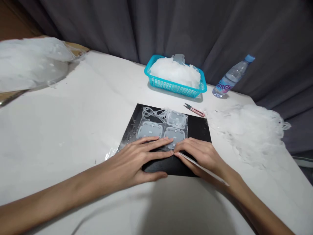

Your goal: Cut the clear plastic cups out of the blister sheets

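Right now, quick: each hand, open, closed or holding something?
Left hand: open, fingers spread over the clear sheet.
Right hand: closed, pinching a thin white strip.

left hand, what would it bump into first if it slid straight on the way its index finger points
Most likely the right hand, at the fingertips that pinch a thin white strip: the left hand points its index finger at them. They look very close; one view cannot settle any gap.
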Tool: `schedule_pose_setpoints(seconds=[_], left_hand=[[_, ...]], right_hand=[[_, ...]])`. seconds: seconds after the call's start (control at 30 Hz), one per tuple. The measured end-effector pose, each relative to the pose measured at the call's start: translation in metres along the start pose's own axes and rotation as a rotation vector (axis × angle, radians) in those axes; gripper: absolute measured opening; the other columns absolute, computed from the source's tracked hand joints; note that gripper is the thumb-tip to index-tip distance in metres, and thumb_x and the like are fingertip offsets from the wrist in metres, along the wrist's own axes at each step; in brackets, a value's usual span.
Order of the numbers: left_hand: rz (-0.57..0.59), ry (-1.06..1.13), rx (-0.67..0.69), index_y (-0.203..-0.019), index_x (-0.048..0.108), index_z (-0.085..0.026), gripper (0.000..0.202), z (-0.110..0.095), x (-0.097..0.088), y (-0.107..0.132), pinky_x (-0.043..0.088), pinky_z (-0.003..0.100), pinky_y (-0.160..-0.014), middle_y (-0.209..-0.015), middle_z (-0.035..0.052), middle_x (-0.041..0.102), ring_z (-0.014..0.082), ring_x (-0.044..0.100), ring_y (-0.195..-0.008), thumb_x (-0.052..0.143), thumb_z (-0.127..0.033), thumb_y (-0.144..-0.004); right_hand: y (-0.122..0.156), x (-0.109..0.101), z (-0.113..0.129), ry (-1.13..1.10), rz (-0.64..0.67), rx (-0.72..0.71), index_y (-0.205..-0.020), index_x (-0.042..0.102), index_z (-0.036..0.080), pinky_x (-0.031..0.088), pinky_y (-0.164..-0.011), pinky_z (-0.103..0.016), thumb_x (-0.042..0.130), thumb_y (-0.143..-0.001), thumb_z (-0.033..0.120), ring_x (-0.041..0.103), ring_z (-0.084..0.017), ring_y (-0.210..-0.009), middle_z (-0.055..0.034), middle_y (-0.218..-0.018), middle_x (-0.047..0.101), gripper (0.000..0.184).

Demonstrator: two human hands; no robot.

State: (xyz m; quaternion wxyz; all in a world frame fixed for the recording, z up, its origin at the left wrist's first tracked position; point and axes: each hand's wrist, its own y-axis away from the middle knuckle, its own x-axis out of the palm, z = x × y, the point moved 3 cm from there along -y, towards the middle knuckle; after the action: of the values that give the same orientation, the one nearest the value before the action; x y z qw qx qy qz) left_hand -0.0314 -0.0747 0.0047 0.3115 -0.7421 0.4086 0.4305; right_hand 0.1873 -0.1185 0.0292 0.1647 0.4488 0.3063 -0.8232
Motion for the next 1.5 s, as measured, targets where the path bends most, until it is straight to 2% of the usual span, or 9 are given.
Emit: schedule_pose_setpoints(seconds=[0.2,0.47,0.83,1.07,1.2,1.27,1.33,1.4,1.5], left_hand=[[0.018,-0.032,-0.014,-0.153,0.052,-0.041,0.061,0.000,0.001,0.001,0.042,0.051,-0.122,-0.167,-0.0048,0.039,0.0309,0.049,-0.148,0.063,-0.061,-0.097],[-0.036,-0.051,0.059,-0.151,0.057,-0.036,0.058,0.000,-0.002,-0.001,0.036,0.051,-0.126,-0.168,0.0024,0.038,0.0310,0.042,-0.153,0.065,-0.057,-0.098],[0.088,0.124,-0.092,-0.148,0.059,-0.043,0.061,0.009,-0.007,-0.001,0.027,0.059,-0.128,-0.175,0.0017,0.005,0.0388,0.018,-0.160,0.068,-0.065,-0.092],[0.118,0.226,-0.094,-0.147,0.059,-0.045,0.060,0.010,-0.013,-0.002,0.024,0.055,-0.129,-0.175,-0.0029,0.003,0.0381,0.014,-0.161,0.069,-0.064,-0.091],[0.154,0.233,-0.131,-0.147,0.058,-0.045,0.061,0.010,-0.017,-0.001,0.024,0.057,-0.129,-0.176,-0.0027,0.003,0.0387,0.014,-0.161,0.067,-0.068,-0.091],[0.159,0.236,-0.157,-0.147,0.060,-0.045,0.062,0.011,-0.018,0.000,0.026,0.057,-0.128,-0.177,-0.0014,0.010,0.0386,0.020,-0.161,0.066,-0.070,-0.090],[0.084,0.277,-0.230,-0.144,0.063,-0.041,0.059,0.017,-0.020,-0.001,0.033,0.053,-0.126,-0.173,0.0011,0.031,0.0355,0.037,-0.155,0.064,-0.069,-0.092],[-0.054,0.333,-0.295,-0.140,0.066,-0.035,0.052,0.024,-0.022,-0.003,0.042,0.045,-0.120,-0.156,0.0027,0.056,0.0294,0.054,-0.141,0.053,-0.066,-0.101],[-0.193,0.326,-0.282,-0.134,0.068,-0.030,0.055,0.033,-0.022,-0.010,0.046,0.043,-0.113,-0.131,0.0046,0.070,0.0259,0.060,-0.125,0.030,-0.060,-0.109]], right_hand=[[0.002,-0.006,0.000,0.009,0.066,0.001,-0.104,0.063,0.018,0.059,-0.079,-0.031,0.052,-0.106,0.015,0.074,-0.019,-0.089,-0.0081,-0.097,0.076,0.012],[0.002,0.001,-0.003,0.123,-0.012,-0.101,-0.105,0.065,0.018,0.057,-0.076,-0.029,0.055,-0.106,0.017,0.074,-0.018,-0.086,-0.0063,-0.094,0.077,0.010],[0.013,0.018,0.000,0.365,-0.013,-0.152,-0.135,0.061,0.011,0.057,-0.093,-0.038,0.054,-0.103,0.008,0.070,-0.025,-0.108,-0.0144,-0.119,0.075,0.033],[-0.026,-0.018,-0.049,0.133,-0.388,0.299,-0.105,0.071,0.019,0.055,-0.091,-0.041,0.052,-0.104,0.019,0.071,-0.026,-0.098,-0.0106,-0.104,0.075,0.019],[-0.025,-0.041,-0.077,-0.030,-0.513,0.560,-0.093,0.074,0.019,0.055,-0.084,-0.039,0.058,-0.100,0.030,0.071,-0.025,-0.090,-0.0077,-0.096,0.077,0.020],[-0.019,-0.043,-0.070,-0.109,-0.513,0.560,-0.096,0.075,0.020,0.055,-0.086,-0.038,0.060,-0.099,0.032,0.072,-0.025,-0.094,-0.0071,-0.098,0.077,0.020],[-0.016,-0.038,-0.049,-0.165,-0.436,0.466,-0.101,0.075,0.022,0.054,-0.092,-0.037,0.060,-0.100,0.031,0.071,-0.023,-0.100,-0.0061,-0.103,0.076,0.018],[-0.016,-0.027,-0.024,-0.212,-0.335,0.368,-0.106,0.074,0.023,0.054,-0.094,-0.035,0.060,-0.102,0.029,0.070,-0.021,-0.101,-0.0059,-0.105,0.074,0.017],[-0.016,-0.012,0.007,-0.383,-0.113,0.271,-0.117,0.073,0.023,0.055,-0.093,-0.032,0.059,-0.104,0.026,0.068,-0.018,-0.099,-0.0054,-0.107,0.071,0.020]])
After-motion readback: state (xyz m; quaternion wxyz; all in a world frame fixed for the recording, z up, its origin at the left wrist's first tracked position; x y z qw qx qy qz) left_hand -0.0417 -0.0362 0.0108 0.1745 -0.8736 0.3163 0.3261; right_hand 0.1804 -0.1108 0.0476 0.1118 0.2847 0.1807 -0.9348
